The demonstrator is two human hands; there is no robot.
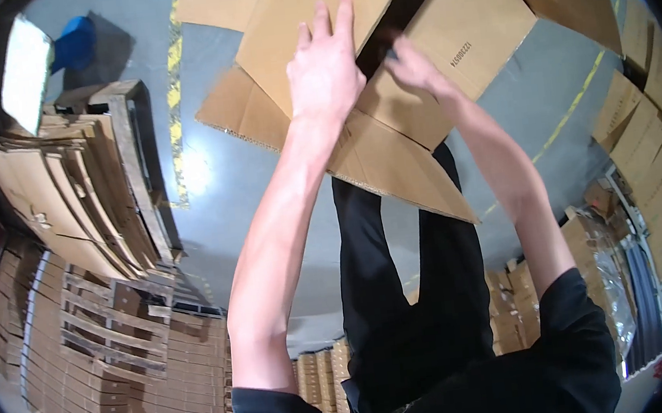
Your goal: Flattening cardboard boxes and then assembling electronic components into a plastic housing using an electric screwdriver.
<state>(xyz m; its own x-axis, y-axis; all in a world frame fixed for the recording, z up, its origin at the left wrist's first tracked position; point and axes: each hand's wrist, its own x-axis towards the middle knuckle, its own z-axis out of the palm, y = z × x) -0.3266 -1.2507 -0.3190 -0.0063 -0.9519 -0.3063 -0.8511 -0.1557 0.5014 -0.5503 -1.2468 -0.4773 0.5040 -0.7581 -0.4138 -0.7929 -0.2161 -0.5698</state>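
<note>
A large brown cardboard box (342, 8) is in front of me, its flaps spread at several angles. My left hand (325, 74) lies on the left top panel with its fingers stretched out and slightly apart. Along the dark gap between the two top panels is my right hand (413, 67), its fingers curled and partly blurred. A small dark thing shows at those fingertips; its kind cannot be made out. The right panel (473, 22) carries a short printed mark. A near flap (403, 163) tilts down toward my legs. The inside of the box is mostly hidden in shadow.
On the left, flattened cardboard sheets (63, 194) lean in a stack by a wooden pallet (138, 170). A blue object (76, 44) is on the grey floor beyond, near a yellow line (175, 86). More cardboard (640, 150) stands at the right.
</note>
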